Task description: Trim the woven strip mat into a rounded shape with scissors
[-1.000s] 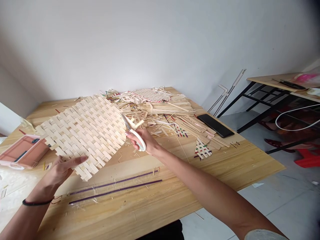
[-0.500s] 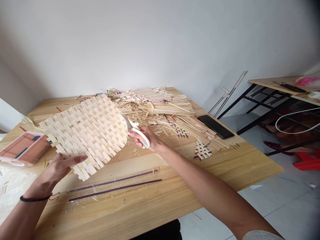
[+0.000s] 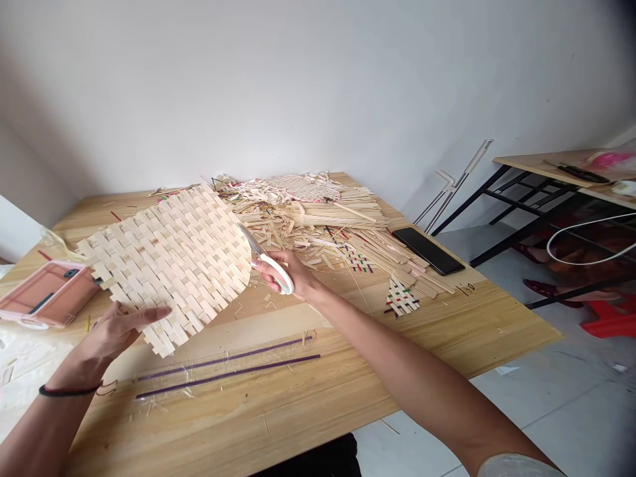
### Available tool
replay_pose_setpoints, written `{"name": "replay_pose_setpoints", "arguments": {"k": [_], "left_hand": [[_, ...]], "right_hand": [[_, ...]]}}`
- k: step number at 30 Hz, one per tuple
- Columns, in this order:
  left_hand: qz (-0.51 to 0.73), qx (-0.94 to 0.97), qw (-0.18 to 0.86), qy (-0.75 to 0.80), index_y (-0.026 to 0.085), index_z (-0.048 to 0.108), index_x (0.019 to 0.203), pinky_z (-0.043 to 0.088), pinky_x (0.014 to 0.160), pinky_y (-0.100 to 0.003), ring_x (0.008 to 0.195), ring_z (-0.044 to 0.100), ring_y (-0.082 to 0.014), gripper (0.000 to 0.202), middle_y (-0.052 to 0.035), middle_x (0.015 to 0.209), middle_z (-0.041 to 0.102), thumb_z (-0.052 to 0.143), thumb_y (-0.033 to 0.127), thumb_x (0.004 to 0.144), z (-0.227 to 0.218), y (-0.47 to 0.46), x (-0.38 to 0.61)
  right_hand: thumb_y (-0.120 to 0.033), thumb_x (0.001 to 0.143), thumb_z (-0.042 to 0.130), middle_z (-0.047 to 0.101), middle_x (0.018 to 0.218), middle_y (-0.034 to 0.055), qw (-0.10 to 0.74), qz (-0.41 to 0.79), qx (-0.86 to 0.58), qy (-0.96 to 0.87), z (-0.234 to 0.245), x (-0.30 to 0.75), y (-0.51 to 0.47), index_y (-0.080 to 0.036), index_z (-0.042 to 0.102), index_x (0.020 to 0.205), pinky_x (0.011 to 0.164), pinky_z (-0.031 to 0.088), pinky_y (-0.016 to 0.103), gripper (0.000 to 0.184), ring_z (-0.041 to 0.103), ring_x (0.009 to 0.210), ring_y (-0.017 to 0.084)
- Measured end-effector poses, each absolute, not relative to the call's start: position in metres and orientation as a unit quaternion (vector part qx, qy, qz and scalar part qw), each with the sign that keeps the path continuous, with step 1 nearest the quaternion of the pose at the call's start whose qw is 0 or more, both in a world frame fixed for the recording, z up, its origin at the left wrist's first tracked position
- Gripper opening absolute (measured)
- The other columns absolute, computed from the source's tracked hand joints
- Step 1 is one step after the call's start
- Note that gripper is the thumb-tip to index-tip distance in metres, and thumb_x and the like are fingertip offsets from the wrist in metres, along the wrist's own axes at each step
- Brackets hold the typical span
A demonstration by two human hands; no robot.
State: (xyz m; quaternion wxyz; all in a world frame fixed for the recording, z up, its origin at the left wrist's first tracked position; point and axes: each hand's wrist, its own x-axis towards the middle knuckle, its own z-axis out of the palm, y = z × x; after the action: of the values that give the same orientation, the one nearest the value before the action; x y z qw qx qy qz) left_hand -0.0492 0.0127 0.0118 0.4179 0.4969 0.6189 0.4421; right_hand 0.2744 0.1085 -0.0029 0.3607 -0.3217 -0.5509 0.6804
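Mat (image 3: 173,255) in left hand (image 3: 116,328) grip; scissors (image 3: 268,262) (right hand (image 3: 293,275)) at edge.

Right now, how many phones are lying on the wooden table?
2. A black phone lies face up near the table's right edge, beside the strip pile. A phone in a pink case sits at the left edge, just past the woven mat. The pile could hide more.
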Motion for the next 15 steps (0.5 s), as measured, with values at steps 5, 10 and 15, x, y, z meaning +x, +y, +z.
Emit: {"name": "replay_pose_setpoints", "arguments": {"k": [5, 10, 15], "left_hand": [[0.416, 0.493, 0.466, 0.605, 0.023, 0.074, 0.056, 0.065, 0.079, -0.035, 0.094, 0.079, -0.0355, 0.024, 0.0031, 0.064, 0.077, 0.094, 0.036, 0.052, 0.020, 0.009, -0.045], [0.415, 0.478, 0.457, 0.625, 0.019, 0.080, 0.067, 0.064, 0.089, -0.042, 0.104, 0.075, -0.0409, 0.048, -0.0064, 0.083, 0.085, 0.099, 0.053, 0.040, 0.024, 0.012, -0.048], [0.369, 0.456, 0.434, 0.684, 0.022, 0.081, 0.061, 0.062, 0.096, -0.047, 0.102, 0.076, -0.0430, 0.056, -0.0103, 0.087, 0.085, 0.096, 0.061, 0.024, 0.033, 0.011, -0.043]], "right_hand": [[-0.053, 0.071, 0.085, 0.052, 0.057, -0.0090, 0.346, 0.689, -0.312, -0.556, -0.001, 0.278, 0.112, -0.018, 0.056, 0.075, 0.039, 0.032, 0.016, 0.046, 0.045, 0.041, 0.004], [-0.052, 0.075, 0.084, 0.054, 0.057, -0.0081, 0.321, 0.694, -0.290, -0.575, 0.000, 0.285, 0.114, -0.017, 0.058, 0.078, 0.038, 0.033, 0.016, 0.043, 0.047, 0.042, 0.005], [-0.051, 0.080, 0.081, 0.052, 0.055, -0.0073, 0.320, 0.671, -0.290, -0.603, -0.003, 0.284, 0.115, -0.016, 0.060, 0.077, 0.037, 0.033, 0.017, 0.041, 0.046, 0.042, 0.006]]}}
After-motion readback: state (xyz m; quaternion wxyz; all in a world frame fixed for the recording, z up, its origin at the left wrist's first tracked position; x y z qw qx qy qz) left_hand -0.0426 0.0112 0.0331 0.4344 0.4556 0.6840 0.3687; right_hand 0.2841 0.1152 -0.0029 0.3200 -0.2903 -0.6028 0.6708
